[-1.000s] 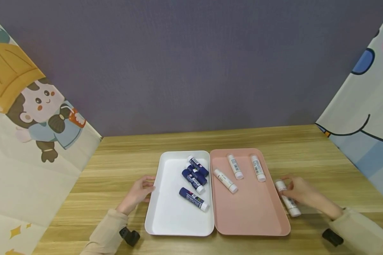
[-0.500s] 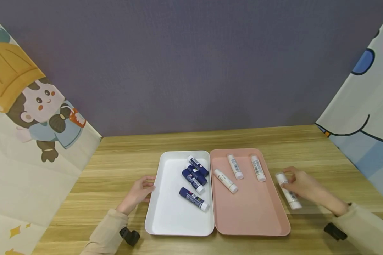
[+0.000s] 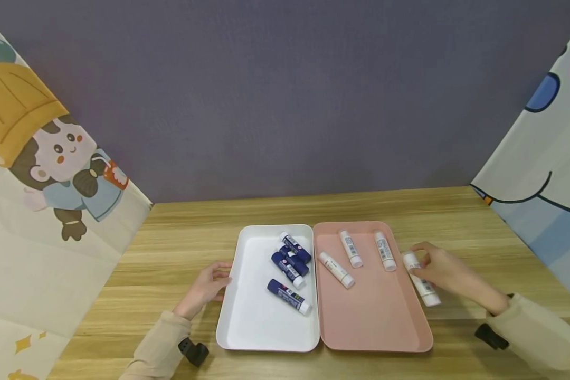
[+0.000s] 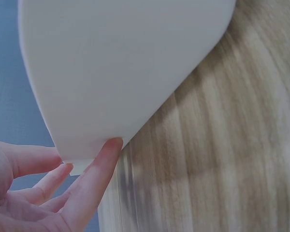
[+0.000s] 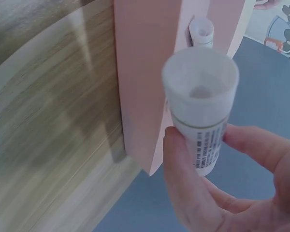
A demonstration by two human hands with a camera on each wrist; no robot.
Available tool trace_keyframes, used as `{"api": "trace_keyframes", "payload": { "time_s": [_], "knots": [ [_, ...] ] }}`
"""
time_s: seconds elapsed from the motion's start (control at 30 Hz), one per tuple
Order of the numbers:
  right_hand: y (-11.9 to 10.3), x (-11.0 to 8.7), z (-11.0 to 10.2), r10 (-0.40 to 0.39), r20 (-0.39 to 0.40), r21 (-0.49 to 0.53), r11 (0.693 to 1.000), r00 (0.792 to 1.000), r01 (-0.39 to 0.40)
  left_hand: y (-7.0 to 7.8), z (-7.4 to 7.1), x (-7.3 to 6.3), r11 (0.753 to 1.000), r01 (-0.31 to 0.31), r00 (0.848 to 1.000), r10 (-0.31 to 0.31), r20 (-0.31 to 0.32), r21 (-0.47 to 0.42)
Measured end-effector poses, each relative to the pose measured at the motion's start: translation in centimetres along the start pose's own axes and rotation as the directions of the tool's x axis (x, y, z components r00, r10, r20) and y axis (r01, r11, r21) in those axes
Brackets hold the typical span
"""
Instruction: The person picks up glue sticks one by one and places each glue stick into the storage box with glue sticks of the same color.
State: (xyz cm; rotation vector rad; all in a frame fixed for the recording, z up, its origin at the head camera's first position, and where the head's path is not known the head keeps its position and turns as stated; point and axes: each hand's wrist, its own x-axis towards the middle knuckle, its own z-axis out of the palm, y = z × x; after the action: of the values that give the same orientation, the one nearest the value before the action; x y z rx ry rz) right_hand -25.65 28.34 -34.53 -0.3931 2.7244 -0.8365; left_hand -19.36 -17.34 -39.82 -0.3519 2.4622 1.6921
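Note:
Beside the pink tray's right rim in the head view, my right hand (image 3: 444,269) pinches a white glue stick (image 3: 425,290) between thumb and fingers. Its round white end (image 5: 200,87) faces the right wrist camera, with a barcode label below. The pink tray (image 3: 370,327) bears several other white glue sticks, one of them (image 3: 336,269) near its left wall. My left hand (image 3: 206,287) is at the left rim of the white tray (image 3: 247,332). In the left wrist view, its fingers (image 4: 104,162) and thumb hold that tray's edge. Several dark blue glue sticks (image 3: 288,296) lie in the white tray.
Both trays stand side by side on a wood-grain table (image 3: 185,232). A grey-purple wall panel (image 3: 285,105) rises behind the table. Cartoon-printed sheets (image 3: 33,227) hang at both sides.
My right hand has lifted the white glue stick from beside the pink tray, moving it away from me and then left to the tray's rim. The left hand has stayed in place.

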Motion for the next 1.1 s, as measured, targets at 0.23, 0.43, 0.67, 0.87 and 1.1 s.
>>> {"api": "trace_keyframes", "payload": {
  "time_s": [0.23,0.43,0.67,0.87,1.1],
  "knots": [
    [-0.9,0.3,0.4,-0.034,0.011,0.0,0.999,0.999,0.034,0.1,0.0,0.0,1.0,-0.003,1.0,0.003,0.01,-0.021],
    [-1.6,0.6,0.8,-0.044,0.032,0.039,0.998,0.999,0.042,0.2,0.0,0.1,1.0,0.002,1.0,-0.002,0.005,-0.015],
    [-2.1,1.0,1.5,-0.074,0.056,0.085,0.994,0.996,0.069,0.2,0.0,0.2,1.0,0.006,1.0,-0.006,-0.002,-0.016],
    [-2.2,1.4,2.3,-0.103,0.065,0.103,0.99,0.993,0.096,0.1,-0.1,0.1,1.0,0.006,1.0,-0.006,0.007,-0.014],
    [-2.4,1.6,2.9,-0.106,0.075,0.101,0.99,0.992,0.098,0.1,-0.1,0.1,1.0,0.006,1.0,-0.006,0.012,-0.016]
  ]
}}
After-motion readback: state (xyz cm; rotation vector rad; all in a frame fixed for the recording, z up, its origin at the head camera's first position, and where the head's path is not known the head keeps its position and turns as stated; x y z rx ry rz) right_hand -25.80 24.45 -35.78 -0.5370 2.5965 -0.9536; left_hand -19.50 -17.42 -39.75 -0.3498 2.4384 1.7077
